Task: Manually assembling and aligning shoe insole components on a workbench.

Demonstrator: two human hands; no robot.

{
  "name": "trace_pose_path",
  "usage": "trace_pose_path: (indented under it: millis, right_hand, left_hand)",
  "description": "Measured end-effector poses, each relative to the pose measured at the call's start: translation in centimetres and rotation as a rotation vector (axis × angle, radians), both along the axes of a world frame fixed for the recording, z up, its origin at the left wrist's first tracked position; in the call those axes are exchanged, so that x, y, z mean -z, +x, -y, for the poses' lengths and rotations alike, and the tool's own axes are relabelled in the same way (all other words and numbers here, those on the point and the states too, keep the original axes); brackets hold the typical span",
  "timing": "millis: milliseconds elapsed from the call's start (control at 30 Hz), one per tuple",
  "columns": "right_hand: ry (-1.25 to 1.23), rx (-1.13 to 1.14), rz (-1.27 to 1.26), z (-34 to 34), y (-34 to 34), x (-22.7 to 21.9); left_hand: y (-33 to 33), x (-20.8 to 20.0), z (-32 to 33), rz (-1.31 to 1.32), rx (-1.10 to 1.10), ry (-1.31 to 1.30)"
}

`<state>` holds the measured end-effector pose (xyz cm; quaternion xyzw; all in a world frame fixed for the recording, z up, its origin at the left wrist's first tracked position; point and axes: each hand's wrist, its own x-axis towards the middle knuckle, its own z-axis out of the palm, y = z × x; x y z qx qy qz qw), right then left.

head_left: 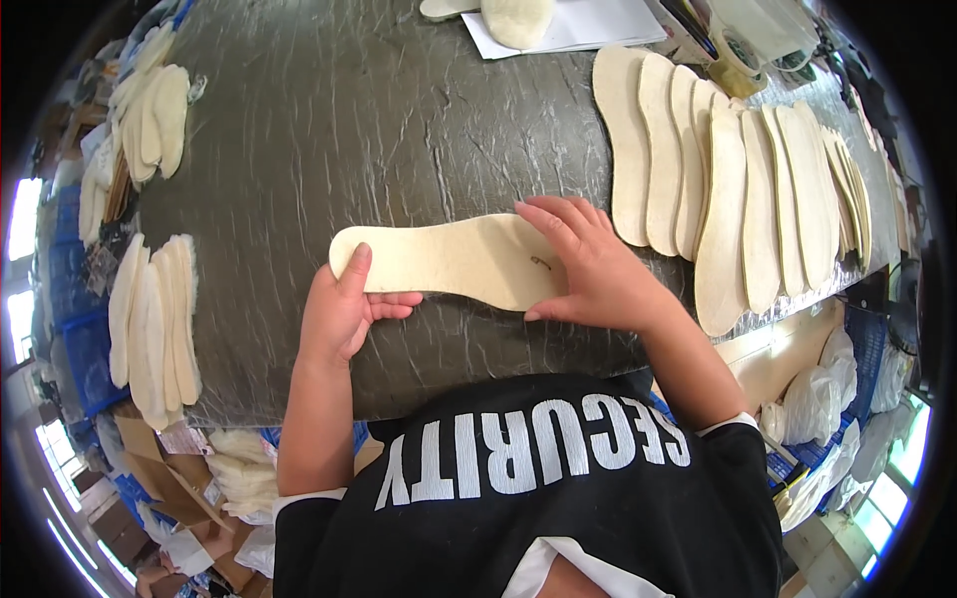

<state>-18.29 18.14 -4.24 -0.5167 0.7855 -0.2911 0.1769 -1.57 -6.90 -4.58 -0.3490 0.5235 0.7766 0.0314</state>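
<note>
A cream-coloured shoe insole lies sideways between my two hands, just above or on the dark table, with a small dark mark near its broad end. My left hand grips the narrow heel end, thumb on top and fingers underneath. At the broad toe end, my right hand holds the edges between thumb and fingers. Close by on the right is an overlapping row of similar insoles.
The table has a dark, wrinkled covering. Fluffy insoles are piled at its left edge, with another pile farther back. White paper carrying an insole lies at the far side, beside a clear container.
</note>
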Motion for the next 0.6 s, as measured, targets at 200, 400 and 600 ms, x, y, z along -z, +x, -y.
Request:
trace_pose_path:
  millis: [200, 400, 600]
  right_hand:
    - [0.001, -0.018, -0.101, 2.0, 0.8, 0.8]
    - [0.11, -0.062, -0.223, 3.3, 1.8, -0.5]
    - [-0.324, -0.197, 0.081, 8.8, 3.6, 0.7]
  left_hand:
    - [-0.4, -0.5, -0.8, 0.013, -0.033, -0.075]
    - [0.0, -0.9, -1.4, 0.052, -0.008, -0.148]
    - [0.1, -2.5, -2.3, -0.072, 0.228, -0.455]
